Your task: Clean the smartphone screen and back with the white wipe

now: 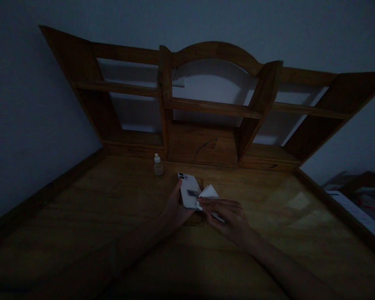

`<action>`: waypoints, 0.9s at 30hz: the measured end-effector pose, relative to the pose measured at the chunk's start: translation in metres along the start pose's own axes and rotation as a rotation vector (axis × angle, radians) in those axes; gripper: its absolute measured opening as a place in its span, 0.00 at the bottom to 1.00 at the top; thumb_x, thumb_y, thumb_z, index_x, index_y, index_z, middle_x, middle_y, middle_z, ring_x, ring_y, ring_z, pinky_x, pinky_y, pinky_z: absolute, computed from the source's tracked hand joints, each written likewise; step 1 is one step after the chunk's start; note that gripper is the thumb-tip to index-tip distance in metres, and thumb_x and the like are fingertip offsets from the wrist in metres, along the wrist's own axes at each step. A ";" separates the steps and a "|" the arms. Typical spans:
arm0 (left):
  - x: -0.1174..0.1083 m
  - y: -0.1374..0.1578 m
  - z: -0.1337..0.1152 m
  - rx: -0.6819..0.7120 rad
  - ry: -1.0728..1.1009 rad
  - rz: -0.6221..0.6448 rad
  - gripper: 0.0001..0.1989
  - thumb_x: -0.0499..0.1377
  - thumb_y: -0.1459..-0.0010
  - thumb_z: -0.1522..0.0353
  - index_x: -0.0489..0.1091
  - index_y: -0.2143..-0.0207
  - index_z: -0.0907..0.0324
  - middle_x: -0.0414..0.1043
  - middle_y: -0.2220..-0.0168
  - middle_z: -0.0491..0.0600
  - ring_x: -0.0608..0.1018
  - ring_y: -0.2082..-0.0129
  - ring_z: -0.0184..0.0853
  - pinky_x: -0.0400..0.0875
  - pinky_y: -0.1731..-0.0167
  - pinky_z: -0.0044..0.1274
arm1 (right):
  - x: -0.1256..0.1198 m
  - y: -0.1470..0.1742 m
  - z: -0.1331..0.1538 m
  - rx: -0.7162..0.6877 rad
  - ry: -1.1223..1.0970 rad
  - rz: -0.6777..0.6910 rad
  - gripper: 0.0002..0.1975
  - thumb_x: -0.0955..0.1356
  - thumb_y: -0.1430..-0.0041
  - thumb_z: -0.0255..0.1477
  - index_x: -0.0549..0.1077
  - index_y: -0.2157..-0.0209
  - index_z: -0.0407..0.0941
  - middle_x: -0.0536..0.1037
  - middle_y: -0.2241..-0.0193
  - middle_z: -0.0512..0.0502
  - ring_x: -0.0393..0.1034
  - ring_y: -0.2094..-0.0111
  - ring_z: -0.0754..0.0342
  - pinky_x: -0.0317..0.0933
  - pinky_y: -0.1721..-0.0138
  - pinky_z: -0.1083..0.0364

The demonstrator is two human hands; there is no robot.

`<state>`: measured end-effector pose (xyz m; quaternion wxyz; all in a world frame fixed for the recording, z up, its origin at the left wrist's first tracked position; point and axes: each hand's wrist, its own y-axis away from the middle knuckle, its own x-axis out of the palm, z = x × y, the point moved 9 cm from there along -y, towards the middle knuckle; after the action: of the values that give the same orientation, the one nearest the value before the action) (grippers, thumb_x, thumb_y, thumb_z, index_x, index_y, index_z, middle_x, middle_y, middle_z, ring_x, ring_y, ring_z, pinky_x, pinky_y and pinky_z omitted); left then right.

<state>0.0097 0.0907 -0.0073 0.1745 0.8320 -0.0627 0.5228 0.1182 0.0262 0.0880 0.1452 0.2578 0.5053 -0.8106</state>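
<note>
A white smartphone (189,185) is held up over the desk, its back with the camera lenses towards me and a dark rectangular patch at mid-height. My left hand (176,208) is closed around its left and lower edge. In my right hand (226,214) a folded white cloth or tissue (210,192) is pinched, touching the phone's lower right part. Behind the phone, a thin, clear-looking outline (195,221) lies on the wood; I cannot make out what it is. A small bottle with a white cap (158,166) stands upright to the left of the phone.
The wooden desk (112,200) has raised side edges. At its back rises a wooden shelf unit (212,110) with several compartments and small drawers. A power outlet (177,78) shows on the wall behind it. Beyond the right edge lies a white object (356,212). The light is dim.
</note>
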 end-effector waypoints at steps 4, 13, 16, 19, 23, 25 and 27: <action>0.007 0.004 0.003 -0.025 -0.010 0.027 0.22 0.47 0.33 0.57 0.70 0.55 0.66 0.72 0.59 0.56 0.75 0.60 0.40 0.71 0.56 0.30 | 0.000 0.001 -0.004 0.054 -0.039 0.006 0.10 0.68 0.38 0.20 0.73 0.56 0.44 0.77 0.54 0.46 0.75 0.55 0.53 0.71 0.52 0.55; 0.011 0.012 0.020 -0.156 -0.207 0.116 0.30 0.46 0.34 0.51 0.70 0.52 0.69 0.73 0.57 0.60 0.76 0.56 0.43 0.69 0.52 0.31 | -0.002 0.001 -0.007 0.123 -0.039 -0.017 0.12 0.67 0.36 0.21 0.72 0.51 0.44 0.76 0.53 0.44 0.74 0.54 0.53 0.70 0.52 0.54; 0.015 0.014 0.022 -0.168 -0.210 0.124 0.29 0.46 0.33 0.53 0.70 0.51 0.69 0.74 0.58 0.59 0.76 0.57 0.43 0.68 0.51 0.30 | -0.005 0.001 -0.005 0.113 -0.037 -0.056 0.13 0.66 0.35 0.20 0.71 0.50 0.44 0.76 0.52 0.44 0.73 0.53 0.53 0.70 0.52 0.54; 0.011 0.014 0.022 -0.160 -0.161 0.061 0.25 0.48 0.34 0.55 0.70 0.51 0.67 0.74 0.59 0.57 0.77 0.59 0.42 0.70 0.52 0.31 | -0.008 0.002 -0.009 0.131 -0.028 -0.093 0.12 0.66 0.35 0.20 0.71 0.51 0.45 0.75 0.51 0.45 0.73 0.53 0.53 0.70 0.52 0.54; 0.012 0.017 0.032 -0.269 -0.144 0.111 0.28 0.50 0.36 0.52 0.66 0.46 0.64 0.73 0.54 0.59 0.76 0.55 0.48 0.71 0.55 0.42 | -0.011 0.005 -0.018 0.188 -0.011 -0.121 0.11 0.65 0.34 0.21 0.71 0.52 0.45 0.74 0.50 0.45 0.72 0.51 0.52 0.69 0.51 0.53; 0.011 0.019 0.037 -0.332 -0.143 0.114 0.30 0.50 0.37 0.49 0.66 0.45 0.62 0.72 0.53 0.60 0.76 0.54 0.51 0.71 0.57 0.45 | -0.011 0.005 -0.020 0.212 0.001 -0.121 0.10 0.65 0.33 0.22 0.71 0.52 0.45 0.74 0.50 0.45 0.72 0.51 0.51 0.69 0.51 0.52; 0.010 0.020 0.042 -0.372 -0.146 0.120 0.31 0.49 0.37 0.48 0.66 0.46 0.63 0.72 0.52 0.61 0.76 0.54 0.51 0.72 0.59 0.44 | -0.010 0.006 -0.020 0.222 0.006 -0.114 0.10 0.64 0.33 0.22 0.71 0.52 0.46 0.74 0.50 0.45 0.72 0.52 0.51 0.69 0.51 0.52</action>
<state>0.0437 0.0580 -0.0099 0.2886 0.8160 -0.2201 0.4500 0.1348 0.0416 0.0823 0.0677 0.2455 0.4269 -0.8677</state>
